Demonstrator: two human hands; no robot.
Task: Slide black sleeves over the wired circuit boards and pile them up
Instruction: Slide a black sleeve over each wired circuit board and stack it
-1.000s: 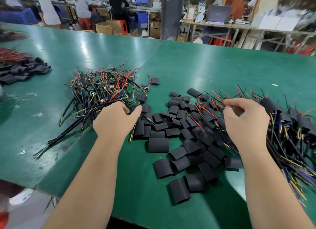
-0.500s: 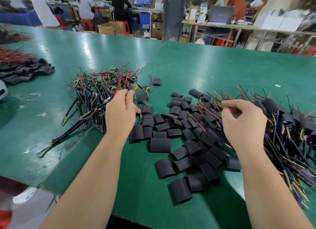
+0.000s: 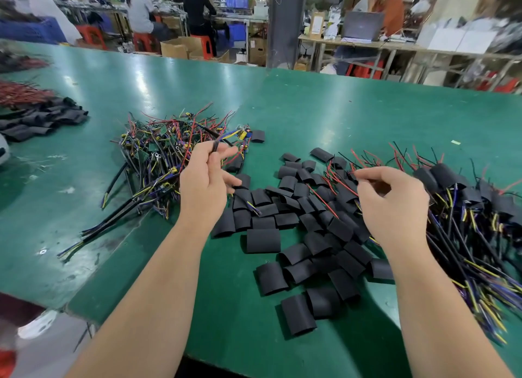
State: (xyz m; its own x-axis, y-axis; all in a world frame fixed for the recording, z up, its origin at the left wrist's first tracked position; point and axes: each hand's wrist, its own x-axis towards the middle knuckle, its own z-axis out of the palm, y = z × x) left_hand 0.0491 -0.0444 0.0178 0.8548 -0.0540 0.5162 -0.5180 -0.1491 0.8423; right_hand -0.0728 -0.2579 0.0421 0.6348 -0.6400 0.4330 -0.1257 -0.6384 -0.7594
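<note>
Fingers of the left hand pinch a black cable, thumb against index, with the other fingers loosely spread toward the right. We see the pinched bit raised off the tabletop, and the cable's far end is lost in the tangle. The left hand hangs over the right edge of the pile of bare wired boards, a knot of red, yellow, blue and black wires with green boards in it. Long black leads trail out of it toward the near left.

The right hand is palm down, fingers curled in. Thumb and index tips are close together just above some red wires; we cannot tell if they pinch anything.

Between the hands lie the loose black sleeves, short flat tubes scattered and overlapping on the tabletop, spreading toward the near edge. One stray sleeve sits apart, just beside the far right end of the bare pile.

Right of the right hand we note the heap of sleeved boards, black sleeves on, coloured wire tails pointing toward the near right.

At far left is another heap of black sleeves with a bundle of red wires behind it. Beyond the tabletop are seated people at other benches, red stools, cardboard boxes and a laptop.
</note>
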